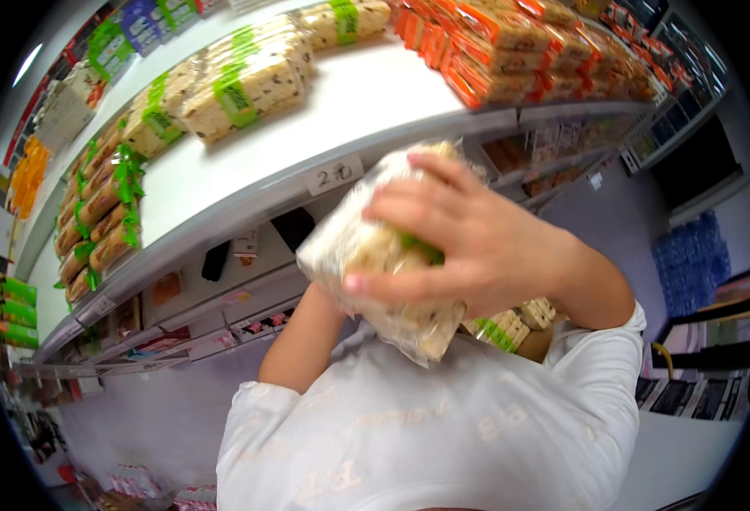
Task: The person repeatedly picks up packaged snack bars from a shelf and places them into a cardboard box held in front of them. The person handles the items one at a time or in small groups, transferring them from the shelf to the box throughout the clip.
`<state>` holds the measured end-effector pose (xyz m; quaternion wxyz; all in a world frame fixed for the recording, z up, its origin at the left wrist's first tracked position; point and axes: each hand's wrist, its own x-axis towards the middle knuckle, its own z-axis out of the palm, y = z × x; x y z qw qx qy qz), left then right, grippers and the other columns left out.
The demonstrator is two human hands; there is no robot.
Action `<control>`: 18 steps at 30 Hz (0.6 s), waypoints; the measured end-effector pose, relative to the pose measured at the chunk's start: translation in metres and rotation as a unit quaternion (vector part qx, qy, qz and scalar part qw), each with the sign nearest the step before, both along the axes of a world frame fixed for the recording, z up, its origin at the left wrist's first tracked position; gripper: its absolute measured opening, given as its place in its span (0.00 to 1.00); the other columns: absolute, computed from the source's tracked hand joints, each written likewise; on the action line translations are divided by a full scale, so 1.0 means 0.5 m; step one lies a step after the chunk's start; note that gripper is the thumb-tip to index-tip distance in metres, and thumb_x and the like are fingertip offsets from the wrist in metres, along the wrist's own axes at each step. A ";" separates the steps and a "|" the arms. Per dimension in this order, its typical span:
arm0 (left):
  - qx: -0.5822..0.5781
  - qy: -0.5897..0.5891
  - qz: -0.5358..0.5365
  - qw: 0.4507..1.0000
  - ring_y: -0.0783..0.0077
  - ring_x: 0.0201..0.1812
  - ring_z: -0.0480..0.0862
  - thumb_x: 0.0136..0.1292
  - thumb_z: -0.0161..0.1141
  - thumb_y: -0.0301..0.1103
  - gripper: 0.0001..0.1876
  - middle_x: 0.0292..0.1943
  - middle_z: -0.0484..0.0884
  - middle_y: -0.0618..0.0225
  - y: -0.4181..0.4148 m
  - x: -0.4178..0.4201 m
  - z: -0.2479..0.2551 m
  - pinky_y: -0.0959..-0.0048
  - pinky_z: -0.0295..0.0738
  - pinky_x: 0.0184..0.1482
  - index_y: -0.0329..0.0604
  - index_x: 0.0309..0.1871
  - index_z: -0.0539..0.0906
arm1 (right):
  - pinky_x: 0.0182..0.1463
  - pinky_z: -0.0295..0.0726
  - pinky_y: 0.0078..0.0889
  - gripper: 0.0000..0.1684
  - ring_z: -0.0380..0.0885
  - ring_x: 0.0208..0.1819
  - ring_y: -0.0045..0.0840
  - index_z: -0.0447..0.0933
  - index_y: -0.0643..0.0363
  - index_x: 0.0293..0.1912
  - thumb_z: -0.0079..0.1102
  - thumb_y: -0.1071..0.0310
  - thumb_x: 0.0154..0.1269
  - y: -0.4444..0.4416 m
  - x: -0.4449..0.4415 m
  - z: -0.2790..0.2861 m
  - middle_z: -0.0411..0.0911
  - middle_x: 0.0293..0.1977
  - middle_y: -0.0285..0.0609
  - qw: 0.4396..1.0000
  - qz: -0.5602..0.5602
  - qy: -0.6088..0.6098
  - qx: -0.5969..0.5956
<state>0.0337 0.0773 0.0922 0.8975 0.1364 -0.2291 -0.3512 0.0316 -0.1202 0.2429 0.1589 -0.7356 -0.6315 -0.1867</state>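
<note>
A clear-wrapped pack of pale, seed-flecked puffed snack bars [339, 239] is held tilted in front of my chest. My right hand [451, 223] grips it from above, fingers spread over the top and thumb along the near side. Part of a green band shows beneath the fingers. My left forearm [301, 345] runs up to the pack's lower left side, where the pack hides my left hand. Similar green-banded packs [509, 329] show below my right wrist, beside something brown that is mostly covered by my arm and shirt.
Ahead is a curved white shelf [375, 83] with a handwritten price tag [335, 174] on its edge. It bears green-banded snack packs [240, 83], orange-wrapped packs [509, 51] and green-ended snack rolls [109, 211]. Lower shelves [266, 255] hold small goods. Blue bottles [691, 262] stand right.
</note>
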 end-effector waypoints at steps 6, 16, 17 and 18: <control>-0.067 0.024 -0.043 0.997 0.50 0.67 0.80 0.74 0.57 0.52 0.36 0.72 0.75 0.50 -0.070 0.006 -0.018 0.51 0.79 0.67 0.41 0.78 0.67 | 0.83 0.54 0.67 0.26 0.72 0.73 0.35 0.80 0.30 0.62 0.67 0.64 0.65 -0.062 -0.070 -0.072 0.75 0.70 0.29 0.996 -0.059 0.013 -0.064; 0.000 0.095 -0.026 0.995 0.46 0.75 0.74 0.69 0.60 0.55 0.44 0.78 0.70 0.47 -0.085 0.004 -0.126 0.45 0.73 0.75 0.42 0.83 0.62 | 0.74 0.74 0.52 0.32 0.68 0.76 0.42 0.75 0.58 0.73 0.67 0.72 0.70 -0.162 -0.157 -0.225 0.69 0.72 0.56 0.797 -0.361 0.354 0.329; 0.029 0.106 -0.029 0.993 0.46 0.75 0.75 0.68 0.60 0.54 0.44 0.77 0.71 0.47 -0.079 0.001 -0.155 0.45 0.73 0.74 0.41 0.82 0.64 | 0.73 0.74 0.49 0.36 0.71 0.73 0.44 0.71 0.60 0.75 0.69 0.70 0.69 -0.149 -0.167 -0.250 0.69 0.71 0.58 0.746 -0.369 0.407 0.377; 0.026 0.121 -0.041 0.991 0.46 0.72 0.78 0.71 0.58 0.53 0.40 0.75 0.75 0.47 -0.079 -0.004 -0.184 0.45 0.75 0.73 0.38 0.80 0.67 | 0.73 0.74 0.46 0.41 0.73 0.71 0.46 0.66 0.61 0.77 0.70 0.69 0.68 -0.122 -0.175 -0.272 0.70 0.70 0.61 0.687 -0.374 0.459 0.422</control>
